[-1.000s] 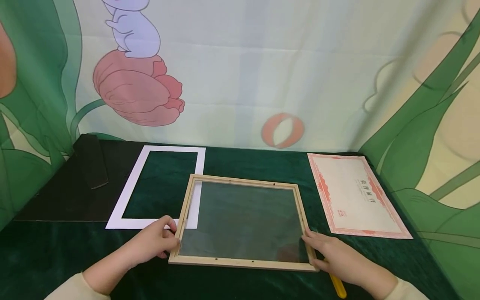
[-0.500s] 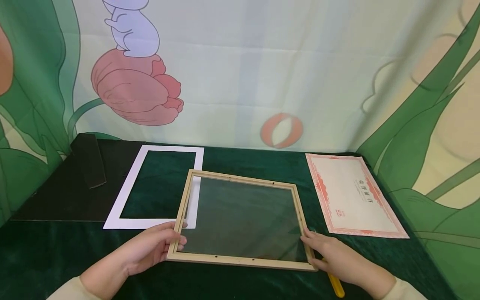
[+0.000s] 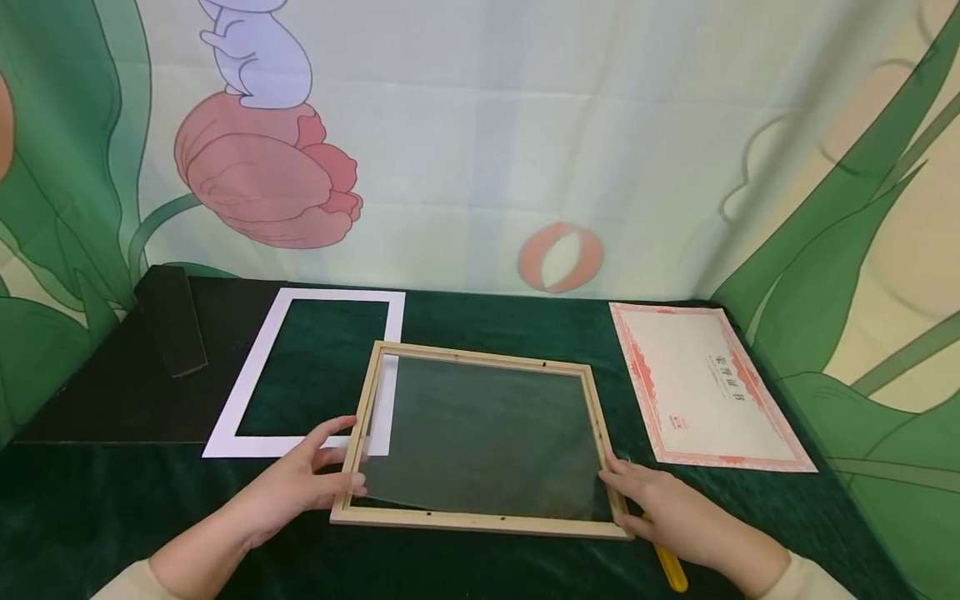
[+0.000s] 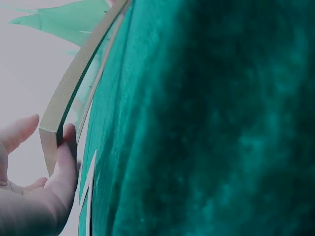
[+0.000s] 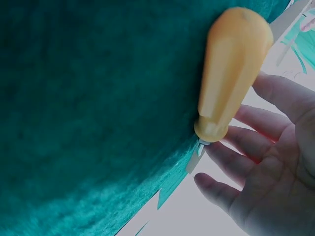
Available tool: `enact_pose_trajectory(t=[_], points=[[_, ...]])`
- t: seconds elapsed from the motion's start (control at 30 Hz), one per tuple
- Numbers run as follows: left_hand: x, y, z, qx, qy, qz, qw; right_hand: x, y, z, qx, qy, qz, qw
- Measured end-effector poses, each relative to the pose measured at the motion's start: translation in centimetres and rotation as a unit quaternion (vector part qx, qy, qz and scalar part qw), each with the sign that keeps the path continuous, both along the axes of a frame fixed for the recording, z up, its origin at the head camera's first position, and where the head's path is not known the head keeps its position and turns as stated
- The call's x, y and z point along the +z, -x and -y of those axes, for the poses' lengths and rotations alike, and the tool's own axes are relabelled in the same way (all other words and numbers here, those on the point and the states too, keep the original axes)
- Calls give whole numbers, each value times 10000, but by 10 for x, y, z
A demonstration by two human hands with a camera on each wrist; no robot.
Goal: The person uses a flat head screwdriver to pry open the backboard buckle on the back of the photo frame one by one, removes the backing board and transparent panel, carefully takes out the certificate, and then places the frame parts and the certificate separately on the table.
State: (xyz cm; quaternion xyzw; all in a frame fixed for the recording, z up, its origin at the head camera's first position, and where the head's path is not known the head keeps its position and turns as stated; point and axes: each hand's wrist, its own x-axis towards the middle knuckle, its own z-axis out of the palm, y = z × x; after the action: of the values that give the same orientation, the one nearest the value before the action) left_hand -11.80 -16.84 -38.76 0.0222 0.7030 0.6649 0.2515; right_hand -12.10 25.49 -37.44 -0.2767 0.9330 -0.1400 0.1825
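A light wooden picture frame (image 3: 480,521) with a glass pane (image 3: 487,433) lies on the green velvet table. My left hand (image 3: 300,483) grips the frame's near-left corner, thumb on top and fingers beneath. The left wrist view shows that corner of the frame (image 4: 74,83) raised off the cloth, held by my left hand (image 4: 34,196). The pane sits askew inside the frame. My right hand (image 3: 660,504) rests with straight fingers against the near-right corner. A yellow-handled tool (image 3: 670,568) lies under that wrist; the tool's handle (image 5: 231,69) is beside my open right hand (image 5: 266,147).
A white mat border (image 3: 251,375) lies left of the frame, partly under it. A black backing board (image 3: 112,375) with its stand strip (image 3: 172,325) is at the far left. A red-bordered certificate (image 3: 705,383) lies to the right. A printed backdrop stands behind the table.
My left hand has moved from beside the frame to grip its near-left corner and raise it slightly. The glass pane now sits tilted in the frame. The right hand has stayed put.
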Motion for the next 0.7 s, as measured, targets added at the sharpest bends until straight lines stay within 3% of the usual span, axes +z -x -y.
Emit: enact_pose_trajectory(t=[0.07,0.17,0.27,0.4,0.47,0.6,0.7], points=[[-1,0,-1,53,493,-184,9986,0,0,0,-4,-13,-15,10000],[-1,-1,-1,-158,920,-367,9950,0,1,0,0,4,19,10000],[1,-1,1,-355,787,-319,9958,-1,1,1,-18,52,93,9999],[5,-1,1,-251,625,-166,9976,0,1,1,-76,45,137,9999],[7,-2,0,-279,891,-320,9951,0,1,2,-97,38,143,9998],[7,-2,-3,-382,1679,-1005,9799,0,0,2,-111,75,184,9997],[7,-3,-3,-452,1585,-1090,9803,0,0,2,-102,134,218,9996]])
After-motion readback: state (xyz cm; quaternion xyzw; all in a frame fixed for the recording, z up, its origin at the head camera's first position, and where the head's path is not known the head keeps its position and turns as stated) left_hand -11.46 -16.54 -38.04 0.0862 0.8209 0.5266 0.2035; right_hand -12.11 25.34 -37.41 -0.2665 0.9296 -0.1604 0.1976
